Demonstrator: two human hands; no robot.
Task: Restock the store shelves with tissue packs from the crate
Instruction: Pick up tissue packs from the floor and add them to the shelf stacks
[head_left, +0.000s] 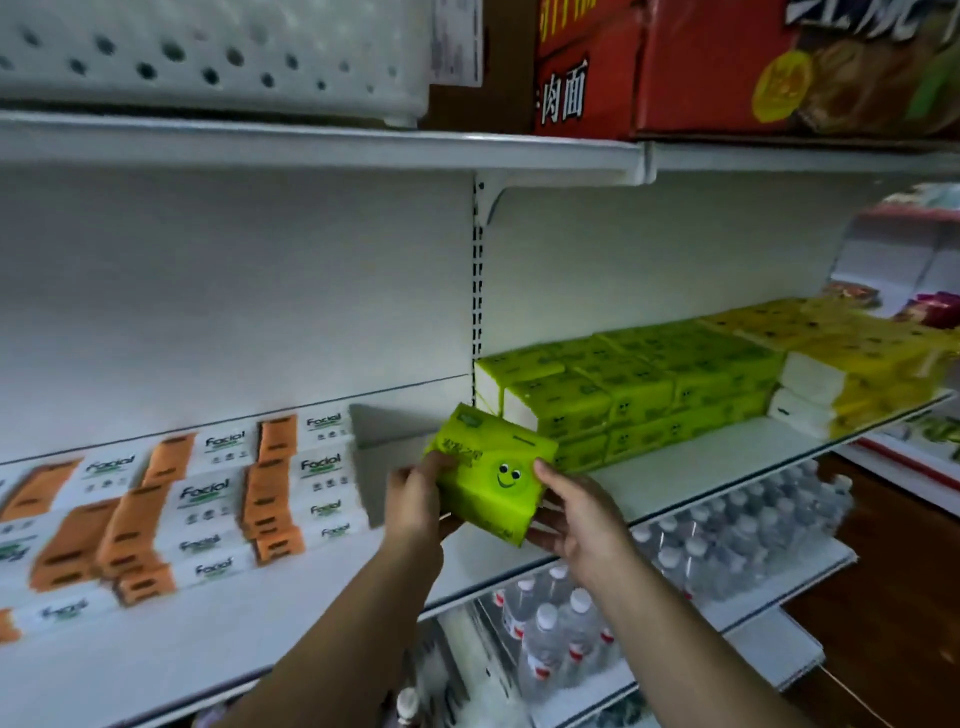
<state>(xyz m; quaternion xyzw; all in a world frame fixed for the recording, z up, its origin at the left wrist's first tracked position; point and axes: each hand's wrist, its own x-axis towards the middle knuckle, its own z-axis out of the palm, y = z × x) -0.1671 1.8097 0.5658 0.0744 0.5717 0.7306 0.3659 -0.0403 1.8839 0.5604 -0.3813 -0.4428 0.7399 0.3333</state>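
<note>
A: Entry 1, largest item. White shelf (234, 660): spans the frame and passes under the left hand (415, 512) and the right hand (574, 519).

B: Noted. Above the hands?

A: An upper shelf (311, 143). On it, up and left of the hands, sits a white perforated basket (208, 57). Up and right are red cartons (727, 67) with printed characters.

B: Stock at hand level?

A: Left of the hands, orange-and-white packs (182, 514) marked "Facial", in stacked rows, blurred. Right of and beyond the hands, a green stack (649, 400) of tissue packs, 2 layers high. Further right of that, yellow packs (857, 374).

B: Below?

A: Below and right of the hands, water bottles (675, 561) with white caps, crowded together on lower shelving.

B: Task item?

A: 1 green tissue pack (491, 480), smiley face on its front, tilted. It is held between the 2 hands over the front of the shelf, just beside the near-left corner of the green stack. Contact with stack or shelf: cannot tell.

B: Grip?

A: Left hand grasps the pack's left end, fingers curled round it. Right hand grasps the right end, thumb on the front face, fingers underneath.
</note>
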